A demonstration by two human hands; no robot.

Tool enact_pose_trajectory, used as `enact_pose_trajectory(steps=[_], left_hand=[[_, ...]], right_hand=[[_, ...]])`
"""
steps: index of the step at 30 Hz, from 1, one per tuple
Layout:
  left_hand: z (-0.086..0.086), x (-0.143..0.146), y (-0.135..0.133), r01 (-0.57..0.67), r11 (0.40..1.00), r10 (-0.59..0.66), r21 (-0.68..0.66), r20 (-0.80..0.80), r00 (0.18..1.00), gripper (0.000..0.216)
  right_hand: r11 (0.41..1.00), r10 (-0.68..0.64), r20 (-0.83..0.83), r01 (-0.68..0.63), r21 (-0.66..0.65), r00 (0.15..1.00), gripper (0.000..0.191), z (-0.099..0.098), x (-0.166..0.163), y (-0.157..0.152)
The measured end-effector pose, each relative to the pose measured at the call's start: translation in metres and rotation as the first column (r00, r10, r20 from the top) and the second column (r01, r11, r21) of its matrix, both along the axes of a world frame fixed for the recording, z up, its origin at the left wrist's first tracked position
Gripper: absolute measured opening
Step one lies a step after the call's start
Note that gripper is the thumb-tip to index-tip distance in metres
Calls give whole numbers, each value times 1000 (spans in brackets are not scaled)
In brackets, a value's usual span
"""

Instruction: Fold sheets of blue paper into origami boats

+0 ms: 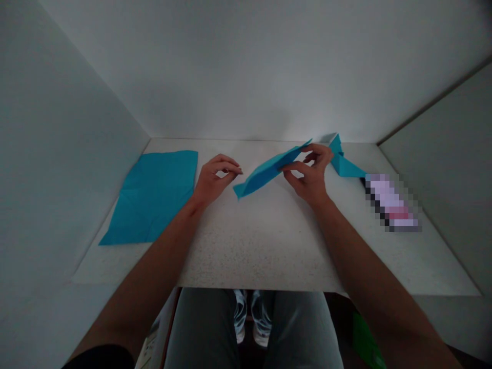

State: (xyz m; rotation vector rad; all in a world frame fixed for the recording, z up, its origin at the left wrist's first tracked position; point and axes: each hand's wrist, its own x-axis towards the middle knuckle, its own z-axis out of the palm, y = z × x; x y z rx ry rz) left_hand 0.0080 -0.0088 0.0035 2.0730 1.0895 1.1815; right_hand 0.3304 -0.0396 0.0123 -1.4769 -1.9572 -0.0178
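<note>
A folded strip of blue paper [269, 168] is held up over the white table, tilted with its right end higher. My right hand [310, 171] is closed on it, pinching its right part between thumb and fingers. Just left of the strip's lower end is my left hand [218, 177], apart from the paper. Its thumb and fingertips come together in a pinch, with nothing visible between them. Behind my right hand stands a folded blue paper shape [344, 161], partly hidden by that hand. A larger creased blue sheet [157, 195] lies flat at the left, behind my left forearm.
A phone [392, 202], blurred out by pixels, lies on the right of the white table [253, 256], close to the folded shape. Walls enclose the table at the back, left and right. My legs are below its front edge, with something green [365, 338] to their right.
</note>
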Motion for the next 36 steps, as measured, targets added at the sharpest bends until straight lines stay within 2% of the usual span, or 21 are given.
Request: enact_pose_trajectory(steps=[3,5,9,14,16,19,21,25,28,32,33,36], left_hand=[[-1,0,-2,-3,998,-1,-70,-51,999,14],[-2,1,-3,-10,993,2,-115,-71,997,24],[-4,3,-5,92,990,-111,-111,-175,978,31],[-4,6,-13,100,989,-135,-107,-398,907,62],[-3,8,-16,116,987,-153,-108,-467,871,56],[-2,9,-19,174,976,-217,-130,-510,833,33],[0,10,-19,189,971,-239,-149,-503,831,27],[3,10,-18,188,963,-259,-194,-458,851,21],[3,10,-17,160,968,-233,-194,-450,862,22],[1,11,-16,73,983,-146,-170,-476,867,33],[1,11,-16,64,985,-134,-161,-477,869,44],[2,11,-18,111,983,-169,-146,-485,858,94]], right_hand=[[998,37,44,-34,-51,998,24,-2,1,4],[994,81,66,-76,-81,995,22,-4,0,6],[991,131,-15,-131,-31,991,28,-4,0,6],[985,-95,-238,126,117,967,37,2,5,7],[984,-116,-258,147,105,959,40,3,6,8],[1000,-7,-152,6,-3,988,40,-3,4,10],[993,61,-52,-66,-100,997,46,-13,1,12],[975,43,42,-33,-219,998,75,-35,1,14],[974,0,40,9,-225,999,75,-43,5,16],[971,-88,41,94,-218,995,67,-43,11,18],[969,-107,50,115,-217,993,67,-42,12,19],[963,-126,82,141,-229,989,60,-39,13,20]])
